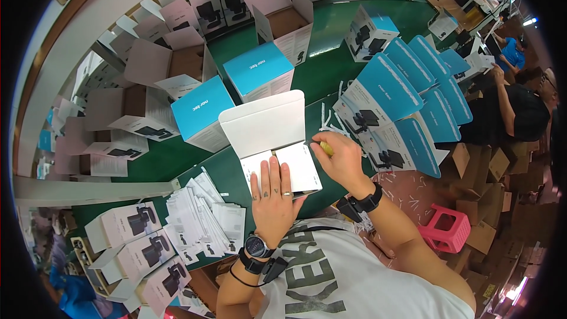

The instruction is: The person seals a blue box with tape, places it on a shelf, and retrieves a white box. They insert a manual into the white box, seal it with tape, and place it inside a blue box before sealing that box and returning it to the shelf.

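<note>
Seemingly steadies the open box (300, 162) under a flat left hand (271, 199), grips a yellow object (326, 148) in the right hand (345, 162), and likely needs the left lifted before folding the lid (264, 119).

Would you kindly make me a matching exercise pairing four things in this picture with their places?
1. left hand
2. pink stool
3. printed papers
4. two blue-topped boxes

A. heaped to the lower left of the open white box
B. on the floor, right of the person
C. at the open white box's upper left
D. flat on the open white box

Pairs: 1-D, 2-B, 3-A, 4-C
</note>
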The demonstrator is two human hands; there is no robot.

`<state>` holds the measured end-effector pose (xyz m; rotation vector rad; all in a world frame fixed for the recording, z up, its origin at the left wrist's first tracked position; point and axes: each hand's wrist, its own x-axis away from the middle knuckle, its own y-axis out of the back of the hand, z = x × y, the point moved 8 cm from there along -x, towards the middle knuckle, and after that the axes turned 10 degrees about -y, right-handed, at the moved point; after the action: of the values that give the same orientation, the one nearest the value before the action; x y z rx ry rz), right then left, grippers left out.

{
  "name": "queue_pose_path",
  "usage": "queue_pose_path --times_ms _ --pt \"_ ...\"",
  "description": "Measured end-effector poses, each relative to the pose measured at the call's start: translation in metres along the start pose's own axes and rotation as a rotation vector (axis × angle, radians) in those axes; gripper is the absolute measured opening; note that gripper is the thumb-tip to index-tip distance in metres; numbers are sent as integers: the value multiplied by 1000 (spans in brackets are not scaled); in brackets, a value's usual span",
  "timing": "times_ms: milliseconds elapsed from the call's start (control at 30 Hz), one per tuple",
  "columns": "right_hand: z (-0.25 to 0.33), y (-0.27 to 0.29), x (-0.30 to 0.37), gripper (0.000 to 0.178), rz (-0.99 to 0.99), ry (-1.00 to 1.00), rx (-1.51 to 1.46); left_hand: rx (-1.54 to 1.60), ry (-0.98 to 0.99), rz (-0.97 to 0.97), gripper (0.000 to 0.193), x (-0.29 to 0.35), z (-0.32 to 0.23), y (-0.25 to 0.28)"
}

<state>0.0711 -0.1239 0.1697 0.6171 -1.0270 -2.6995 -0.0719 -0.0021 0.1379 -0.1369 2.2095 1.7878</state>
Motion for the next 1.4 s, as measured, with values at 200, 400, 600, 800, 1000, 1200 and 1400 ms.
queue_pose_path --times_ms 200,400,600,800,1000,1200,1400 --pt "4 2 14 14 182 -3 -107 10 14 0 95 -2 1 0" --pt "-24 -17 15 25 440 -95 -202 22 8 5 96 -2 -1 2" --pt "-87 26 15 24 220 -299 87 54 13 -22 89 -2 0 6" --pt "47 -11 3 22 175 130 91 24 -136 -35 74 7 -6 4" --pt "111 -82 13 19 145 341 17 29 -152 6 54 32 6 -7" --pt "122 -95 19 18 192 436 -59 115 -160 -74 49 43 11 -11" --pt "124 -94 17 16 131 370 38 81 -179 -92 45 41 15 -7"
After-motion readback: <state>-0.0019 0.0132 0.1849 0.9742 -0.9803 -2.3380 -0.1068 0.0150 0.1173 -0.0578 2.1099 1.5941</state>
